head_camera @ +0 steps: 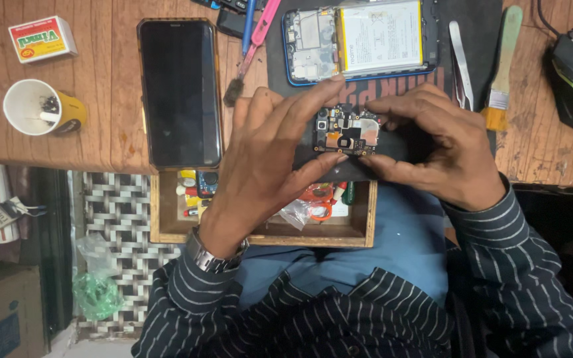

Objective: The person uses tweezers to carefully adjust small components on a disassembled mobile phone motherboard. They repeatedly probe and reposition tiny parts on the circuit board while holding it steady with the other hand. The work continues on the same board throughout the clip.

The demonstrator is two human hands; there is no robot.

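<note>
1. Green-and-black circuit board (347, 131), taken out of its phone, sits between my two hands above the dark mat (479, 40) at the bench's near edge.
2. My left hand (266, 156) pinches the board's left edge, forefinger on top and thumb beneath; the fingers are closed on it.
3. My right hand (436, 142) grips the right edge the same way, fingers curled shut.
4. Done, as I judge it: the blue-framed phone (359, 40) lies opened on the mat, battery exposed, its board bay bare.
5. Left, as I judge it: the board is not seated in any housing; the second phone (180, 93) lies face up, screen dark.
6. Tweezers (460, 63) and brush (502, 66) lie unused to the right; an open wooden drawer (359, 225) sits below.
</note>
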